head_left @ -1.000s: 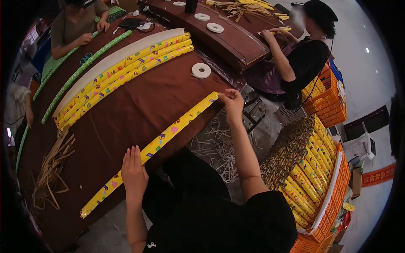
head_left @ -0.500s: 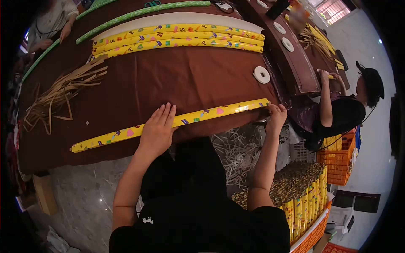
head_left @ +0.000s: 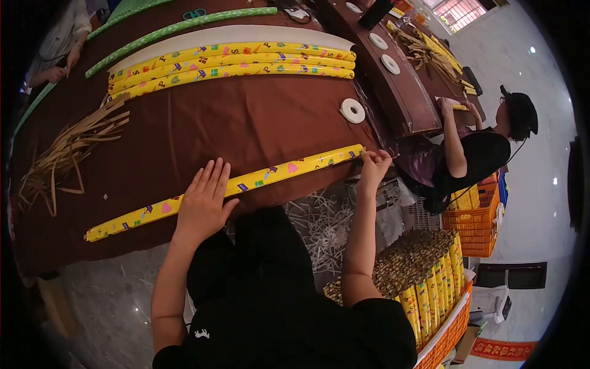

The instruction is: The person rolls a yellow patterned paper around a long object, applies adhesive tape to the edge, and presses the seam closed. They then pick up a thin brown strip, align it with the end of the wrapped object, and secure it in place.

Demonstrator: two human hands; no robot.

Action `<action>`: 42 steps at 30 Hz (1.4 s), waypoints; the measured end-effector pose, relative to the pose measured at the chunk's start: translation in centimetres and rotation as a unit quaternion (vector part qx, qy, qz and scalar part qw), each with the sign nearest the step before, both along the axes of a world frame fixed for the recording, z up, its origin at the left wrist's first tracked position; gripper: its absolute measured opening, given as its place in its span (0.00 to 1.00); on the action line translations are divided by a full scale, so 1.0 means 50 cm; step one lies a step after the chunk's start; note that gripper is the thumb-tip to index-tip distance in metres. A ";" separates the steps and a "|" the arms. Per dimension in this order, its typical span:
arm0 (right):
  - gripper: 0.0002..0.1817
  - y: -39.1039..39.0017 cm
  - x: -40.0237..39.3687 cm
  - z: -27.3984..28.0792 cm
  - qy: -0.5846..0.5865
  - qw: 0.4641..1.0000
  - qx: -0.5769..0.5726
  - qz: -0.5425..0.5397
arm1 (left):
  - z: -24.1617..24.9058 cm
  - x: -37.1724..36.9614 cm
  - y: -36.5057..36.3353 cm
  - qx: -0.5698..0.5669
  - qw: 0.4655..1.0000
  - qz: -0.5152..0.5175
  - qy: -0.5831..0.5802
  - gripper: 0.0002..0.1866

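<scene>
A narrow roll of yellow patterned wrapping paper (head_left: 270, 174) lies slantwise along the near edge of the brown-covered table. My left hand (head_left: 204, 200) rests flat across it left of the middle, fingers stretched out and thumb apart. At the roll's right end, the fingertips of my right hand (head_left: 373, 167) are pinched together on its edge; whether a small piece of something sits between them is hidden. Beyond it, several similar yellow rolls (head_left: 230, 66) lie side by side on a white sheet (head_left: 246, 35).
A white tape roll (head_left: 353, 111) lies at the right, brown paper strips (head_left: 67, 154) at the left. Green rolls (head_left: 178, 37) lie at the back. Shredded paper (head_left: 326, 227) and an orange crate (head_left: 452, 332) of upright yellow rolls stand below. A co-worker (head_left: 479, 147) sits at right.
The view has shifted, so the table and its contents appear further left. My left hand still lies on the roll and my right hand stays at its right end.
</scene>
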State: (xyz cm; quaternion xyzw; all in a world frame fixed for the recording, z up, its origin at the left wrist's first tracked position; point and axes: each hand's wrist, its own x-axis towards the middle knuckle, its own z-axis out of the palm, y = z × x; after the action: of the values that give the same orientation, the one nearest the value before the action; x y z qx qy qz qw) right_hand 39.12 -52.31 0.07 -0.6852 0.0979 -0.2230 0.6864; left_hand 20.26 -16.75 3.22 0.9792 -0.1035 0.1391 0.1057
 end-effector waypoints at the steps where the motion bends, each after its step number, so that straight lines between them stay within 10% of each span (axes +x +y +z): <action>1: 0.21 0.003 -0.003 0.001 -0.002 1.000 -0.002 -0.003 | 0.003 -0.002 -0.001 -0.013 1.000 0.001 0.004 0.32; 12: 0.26 -0.022 0.002 -0.010 0.009 0.993 -0.114 -0.003 | -0.024 0.006 0.002 -0.024 0.998 0.021 -0.045 0.25; 19: 0.25 -0.102 0.027 0.003 0.081 0.991 0.066 0.086 | -0.024 0.005 0.004 0.000 0.998 0.023 -0.052 0.26; 22: 0.24 -0.021 -0.016 0.060 -0.047 0.987 -0.151 -0.037 | -0.027 0.006 0.007 -0.007 0.998 0.023 -0.052 0.26; 25: 0.25 0.196 -0.128 0.129 -0.145 0.934 -0.289 0.153 | -0.029 0.007 0.005 -0.012 0.999 0.003 -0.038 0.26; 29: 0.45 0.361 -0.241 0.059 -0.290 0.695 -0.573 0.324 | -0.030 0.012 0.013 0.008 0.999 0.003 -0.052 0.25; 42: 0.46 0.111 -0.129 -0.009 -0.200 0.676 -0.686 0.179 | -0.020 0.019 0.013 0.032 0.999 0.003 -0.017 0.26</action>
State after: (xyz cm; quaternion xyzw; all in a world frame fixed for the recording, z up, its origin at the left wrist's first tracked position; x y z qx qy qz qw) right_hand 32.68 -46.75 -0.37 -0.9072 -0.3467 -0.2323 0.0531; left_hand 21.22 -16.09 2.20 0.9798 -0.1067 0.1531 0.0722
